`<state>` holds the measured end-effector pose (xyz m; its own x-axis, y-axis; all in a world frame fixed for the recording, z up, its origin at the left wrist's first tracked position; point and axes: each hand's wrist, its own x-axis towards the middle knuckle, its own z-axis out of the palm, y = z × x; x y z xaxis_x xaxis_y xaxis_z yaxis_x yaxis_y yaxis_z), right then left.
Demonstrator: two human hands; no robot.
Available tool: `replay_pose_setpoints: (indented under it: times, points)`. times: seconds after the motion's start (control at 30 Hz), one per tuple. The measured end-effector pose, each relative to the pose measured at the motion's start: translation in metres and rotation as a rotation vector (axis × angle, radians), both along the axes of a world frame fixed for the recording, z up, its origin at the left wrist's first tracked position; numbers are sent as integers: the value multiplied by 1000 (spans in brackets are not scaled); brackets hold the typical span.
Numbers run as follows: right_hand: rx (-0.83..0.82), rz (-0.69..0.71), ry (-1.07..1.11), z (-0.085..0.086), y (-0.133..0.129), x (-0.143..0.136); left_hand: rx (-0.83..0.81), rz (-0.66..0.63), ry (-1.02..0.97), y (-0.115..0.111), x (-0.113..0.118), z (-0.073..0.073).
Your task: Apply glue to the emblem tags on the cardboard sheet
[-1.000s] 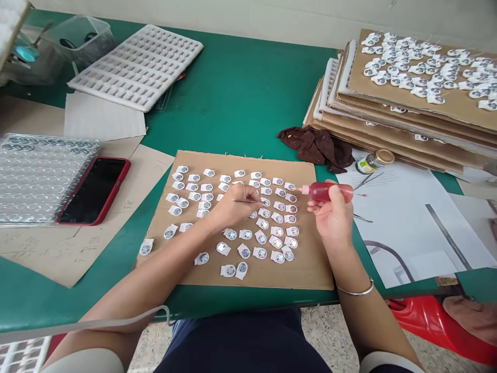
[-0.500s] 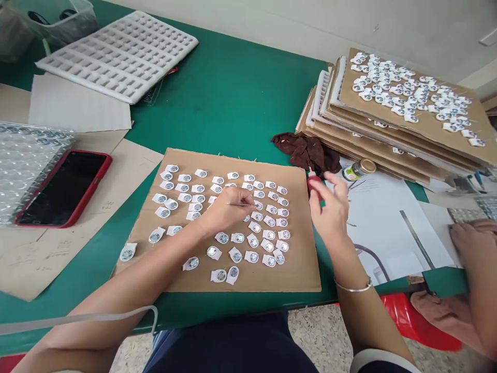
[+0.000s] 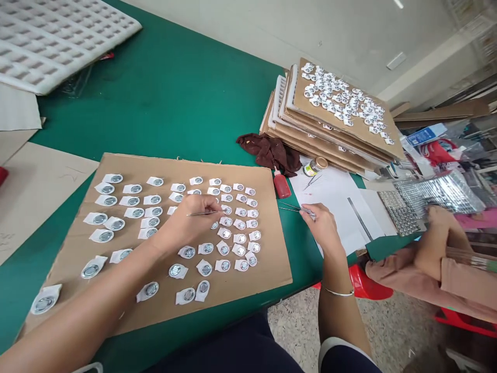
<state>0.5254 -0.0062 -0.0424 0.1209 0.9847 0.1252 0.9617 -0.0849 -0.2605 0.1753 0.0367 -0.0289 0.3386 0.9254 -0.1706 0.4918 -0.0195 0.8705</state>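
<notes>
A brown cardboard sheet lies on the green table, carrying several small white tags with round metallic pieces. Over its middle, my left hand is closed on a thin metal tool, whose tip points right at a tag. Right of the sheet, my right hand is closed round metal tweezers, their two prongs apart and pointing left. A red bottle with a thin nozzle stands just beyond the tweezers, by the sheet's right edge.
A dark brown cloth and a small glass jar lie behind the bottle. Stacked cardboard trays stand at the back right. White paper carries a metal ruler. Another person's arms rest at far right.
The camera view has turned right. My right hand has left the red bottle, which now stands on the table, and has taken hold of the tweezers. My left hand still holds its tool over the tags.
</notes>
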Motion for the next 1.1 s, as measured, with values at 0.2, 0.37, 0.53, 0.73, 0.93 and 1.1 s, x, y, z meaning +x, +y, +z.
replay_pose_setpoints:
  times: [0.2,0.37,0.53,0.73,0.93,1.1]
  points:
    - [-30,30,-107,-5,-19,9,-11,14,10,-1,1,0]
    - [-129,-138,-101,35,-37,14,39,-6,-5,-4,0,-3]
    - [-41,-290,122,53,-40,1,65,-3,-14,-4,1,-3]
    - [119,-304,440,25,-20,-25,77,-11,-24,-4,1,-3]
    - [240,-20,429,24,-15,-61,74,-9,-20,-5,0,-1]
    - [-24,242,688,28,-1,-110,50,-2,-34,-5,0,2]
